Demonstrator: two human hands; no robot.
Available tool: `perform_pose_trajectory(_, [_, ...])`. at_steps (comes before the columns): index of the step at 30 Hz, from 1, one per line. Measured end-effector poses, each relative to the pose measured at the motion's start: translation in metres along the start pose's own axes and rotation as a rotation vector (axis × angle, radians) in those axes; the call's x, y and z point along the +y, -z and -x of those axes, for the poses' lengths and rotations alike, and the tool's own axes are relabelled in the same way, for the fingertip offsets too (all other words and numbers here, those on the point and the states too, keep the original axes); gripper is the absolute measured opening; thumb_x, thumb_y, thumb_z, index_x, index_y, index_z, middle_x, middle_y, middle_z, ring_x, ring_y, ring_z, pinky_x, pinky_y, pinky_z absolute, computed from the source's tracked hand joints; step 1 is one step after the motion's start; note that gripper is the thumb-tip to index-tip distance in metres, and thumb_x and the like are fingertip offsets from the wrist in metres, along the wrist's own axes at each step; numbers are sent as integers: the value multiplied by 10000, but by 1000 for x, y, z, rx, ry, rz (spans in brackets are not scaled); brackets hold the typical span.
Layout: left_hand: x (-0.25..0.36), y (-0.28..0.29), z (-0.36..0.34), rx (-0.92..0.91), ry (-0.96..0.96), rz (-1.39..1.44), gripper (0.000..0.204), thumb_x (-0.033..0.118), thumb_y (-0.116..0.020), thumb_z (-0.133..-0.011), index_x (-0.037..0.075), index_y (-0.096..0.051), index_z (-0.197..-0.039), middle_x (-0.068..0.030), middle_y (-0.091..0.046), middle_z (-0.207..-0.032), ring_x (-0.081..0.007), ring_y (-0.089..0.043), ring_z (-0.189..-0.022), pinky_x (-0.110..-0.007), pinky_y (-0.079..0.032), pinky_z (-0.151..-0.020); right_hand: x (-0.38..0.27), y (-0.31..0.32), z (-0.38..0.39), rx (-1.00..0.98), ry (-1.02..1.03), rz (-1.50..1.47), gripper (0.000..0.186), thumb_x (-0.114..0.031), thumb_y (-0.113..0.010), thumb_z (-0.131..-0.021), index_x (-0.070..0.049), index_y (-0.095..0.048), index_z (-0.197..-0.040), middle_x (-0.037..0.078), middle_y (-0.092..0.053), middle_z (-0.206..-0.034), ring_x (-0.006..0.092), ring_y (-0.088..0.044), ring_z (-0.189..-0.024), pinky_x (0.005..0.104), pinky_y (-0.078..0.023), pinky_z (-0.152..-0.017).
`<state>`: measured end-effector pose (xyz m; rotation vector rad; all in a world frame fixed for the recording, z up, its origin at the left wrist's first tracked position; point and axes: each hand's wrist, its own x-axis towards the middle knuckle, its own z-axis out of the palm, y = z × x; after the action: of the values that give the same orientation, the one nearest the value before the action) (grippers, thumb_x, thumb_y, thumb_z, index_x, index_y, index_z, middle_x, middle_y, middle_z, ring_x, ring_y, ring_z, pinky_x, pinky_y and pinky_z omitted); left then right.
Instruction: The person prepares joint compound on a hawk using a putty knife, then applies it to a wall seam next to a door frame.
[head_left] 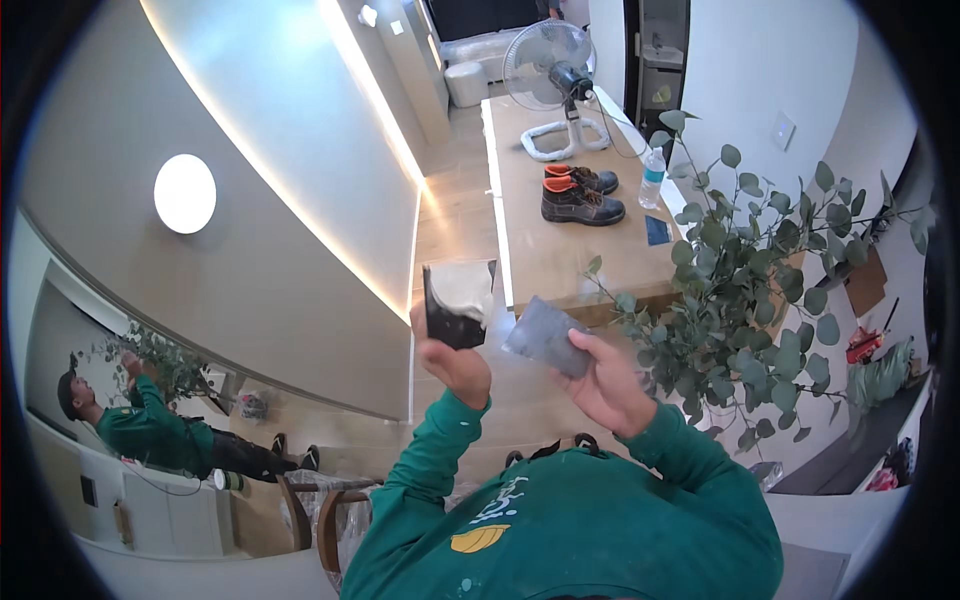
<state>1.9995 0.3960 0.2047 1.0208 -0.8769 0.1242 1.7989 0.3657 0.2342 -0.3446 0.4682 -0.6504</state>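
In front of my chest, my left hand (457, 370) grips a black flat spreader (452, 328) from below. Thick white paste (464, 287) covers much of its upper face. My right hand (612, 388) is closed on a grey flat scraper blade (543, 333), thumb on its face. The scraper tilts toward the spreader, with a small gap between the two. Whether paste lies on the scraper's far side is hidden.
Ahead stands a wooden table (600, 265) bearing a fan (550, 75), work shoes (582, 205) and a water bottle (652, 180). Leafy branches (740, 290) spread at right. A panel with a round light (185, 194) and a mirror (50, 340) are left; a wooden chair (328, 520) is lower left.
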Motion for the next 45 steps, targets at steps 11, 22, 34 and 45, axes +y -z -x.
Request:
perform_pose_trajectory(11, [28, 26, -39, -754, -916, -199, 522, 474, -499, -1013, 9, -705, -1133, -116, -699, -1119, -268, -693, -905, -359, -593, -717, -16, -20, 17, -104, 80, 134, 277, -214, -527, -1013, -36, -595, -1215, 72, -696, -1091, 192, -677, -929, 352, -545, -761])
perform_pose_trajectory(22, [-9, 40, -23, -769, -626, -287, 450, 408, -536, -1018, 10, -706, -1144, -132, -703, -1073, -268, -688, -915, -351, -556, -774, -30, -3, 22, -156, 160, 74, 382, -143, -491, -989, 14, -519, -1335, 114, -656, -1231, 231, -655, -1078, 418, -515, -943])
perform_pose_trajectory(34, [32, 24, 33, -335, 1643, 998, 507, 481, -436, -1051, 40, -613, -1229, -106, -692, -1153, -249, -671, -1045, -410, -519, -971, -16, 1, 20, -722, 1179, 1208, 527, 75, -579, -771, -46, -571, -1284, 149, -517, -1258, 323, -517, -1164, 460, -413, -1053])
perform_pose_trajectory(45, [36, 34, 47, -228, 1471, 879, 440, 412, -426, -1070, 54, -571, -1279, -95, -670, -1184, -219, -659, -1064, -384, -530, -945, -19, 17, 0, -843, 1190, 1857, 591, -3, -656, -746, -148, -633, -1319, 109, -516, -1340, 341, -482, -1197, 495, -419, -1085])
